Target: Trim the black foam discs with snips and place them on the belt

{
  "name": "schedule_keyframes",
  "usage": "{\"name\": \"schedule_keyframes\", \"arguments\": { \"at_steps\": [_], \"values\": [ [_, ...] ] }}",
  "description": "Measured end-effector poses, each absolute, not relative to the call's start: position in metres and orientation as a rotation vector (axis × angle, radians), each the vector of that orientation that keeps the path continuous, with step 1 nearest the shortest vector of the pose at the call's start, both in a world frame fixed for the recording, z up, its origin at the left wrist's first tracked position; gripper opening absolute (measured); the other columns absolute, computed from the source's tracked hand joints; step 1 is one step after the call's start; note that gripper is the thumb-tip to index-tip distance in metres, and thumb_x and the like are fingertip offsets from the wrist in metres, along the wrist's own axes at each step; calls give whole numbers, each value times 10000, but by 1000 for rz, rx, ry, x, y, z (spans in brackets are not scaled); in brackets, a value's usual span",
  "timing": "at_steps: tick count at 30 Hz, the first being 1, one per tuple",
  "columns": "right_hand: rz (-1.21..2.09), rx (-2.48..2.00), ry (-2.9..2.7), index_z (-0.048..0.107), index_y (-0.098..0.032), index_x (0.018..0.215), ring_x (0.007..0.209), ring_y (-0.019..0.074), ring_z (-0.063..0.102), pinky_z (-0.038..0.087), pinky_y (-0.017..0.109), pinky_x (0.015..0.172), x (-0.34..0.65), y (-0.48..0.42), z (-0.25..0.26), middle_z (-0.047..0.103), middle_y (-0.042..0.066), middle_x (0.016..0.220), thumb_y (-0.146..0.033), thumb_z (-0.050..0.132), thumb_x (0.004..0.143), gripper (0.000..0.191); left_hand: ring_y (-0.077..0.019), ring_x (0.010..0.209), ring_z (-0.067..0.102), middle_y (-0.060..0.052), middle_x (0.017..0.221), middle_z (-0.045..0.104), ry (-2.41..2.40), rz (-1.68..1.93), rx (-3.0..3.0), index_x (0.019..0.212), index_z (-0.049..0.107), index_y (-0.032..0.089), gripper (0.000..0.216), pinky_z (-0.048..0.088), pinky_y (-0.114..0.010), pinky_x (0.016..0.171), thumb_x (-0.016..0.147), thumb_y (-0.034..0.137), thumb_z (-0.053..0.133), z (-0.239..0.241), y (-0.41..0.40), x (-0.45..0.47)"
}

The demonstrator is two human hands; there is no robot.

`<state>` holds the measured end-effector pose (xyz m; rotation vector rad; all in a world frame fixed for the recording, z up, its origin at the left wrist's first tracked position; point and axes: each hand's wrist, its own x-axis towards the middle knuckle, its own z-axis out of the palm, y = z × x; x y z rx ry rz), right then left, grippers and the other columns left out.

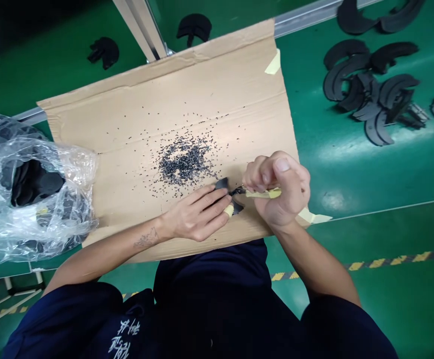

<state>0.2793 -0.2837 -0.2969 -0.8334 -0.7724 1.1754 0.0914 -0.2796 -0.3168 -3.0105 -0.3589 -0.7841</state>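
Observation:
My left hand point(205, 213) lies over a curved black plastic part point(222, 183), gripping it near the front edge of the cardboard. Much of that part is hidden under the fingers. Yellow tape is wrapped round one fingertip. Yellow-handled cutting pliers point(258, 193) are in my right hand point(282, 187), whose fingers curl round the handles. Their dark jaws meet the black part just beyond my left fingertips. Small black scraps point(185, 162) lie in a loose heap on the cardboard sheet point(239, 89), left of the pliers.
A clear plastic bag point(78, 169) holding black parts point(37, 184) sits at the left. Several curved black parts point(377, 94) are piled on the green table point(336, 174) at the right. Two more black pieces lie beyond the cardboard. Tape point(273, 63) fixes a cardboard corner.

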Motion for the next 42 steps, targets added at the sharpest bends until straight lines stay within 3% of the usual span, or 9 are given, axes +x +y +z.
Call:
{"name": "schedule_keyframes", "arguments": {
  "at_steps": [3, 8, 20, 25, 32, 35, 42],
  "values": [
    [1194, -849, -752, 469, -236, 612, 434, 96, 286, 280, 288, 438, 282, -284, -297, 352, -63, 507, -497, 653, 927, 449, -289, 1235, 694, -142, 1163, 772, -377, -805, -3034, 1008, 685, 102, 97, 622, -453, 1031, 959, 176, 647, -321, -283, 90],
    [1259, -801, -672, 438, -237, 592, 413, 94, 247, 270, 275, 423, 293, -280, -297, 321, -68, 503, -467, 631, 900, 430, -296, 1287, 657, -157, 1212, 754, -372, -838, -3062, 1081, 678, 82, 153, 606, -440, 1072, 947, 153, 658, -325, -284, 87],
    [1295, -838, -663, 444, -250, 579, 406, 106, 238, 262, 299, 414, 287, -278, -301, 314, -66, 497, -493, 654, 870, 433, -295, 1116, 751, -171, 1135, 776, -334, -837, -3049, 1013, 696, 60, 139, 664, -420, 959, 951, 177, 654, -320, -280, 89],
    [1225, -856, -731, 432, -245, 575, 399, 98, 238, 264, 291, 413, 282, -278, -301, 312, -69, 482, -498, 638, 913, 470, -284, 1231, 696, -161, 1171, 767, -347, -853, -3061, 1059, 693, 77, 144, 635, -431, 1024, 961, 163, 631, -324, -280, 88],
    [1108, -896, -803, 447, -252, 576, 384, 103, 225, 237, 307, 401, 278, -285, -305, 315, -63, 473, -470, 631, 948, 469, -251, 1110, 757, -131, 1107, 790, -246, -821, -3054, 990, 701, 79, 116, 657, -398, 989, 967, 159, 620, -320, -273, 88],
    [1071, -888, -816, 443, -257, 572, 379, 108, 216, 242, 316, 405, 277, -286, -306, 305, -62, 466, -463, 631, 952, 471, -274, 1103, 758, -177, 1114, 781, -180, -781, -3085, 999, 698, 50, 132, 659, -403, 981, 961, 152, 624, -314, -269, 88],
    [1088, -920, -788, 428, -268, 550, 398, 128, 263, 284, 326, 417, 277, -285, -306, 288, -55, 461, -541, 636, 932, 514, -270, 1209, 710, -185, 1186, 759, -58, -632, -3196, 1094, 690, 67, 170, 611, -425, 1069, 972, 141, 599, -306, -255, 87]
  ]
}}
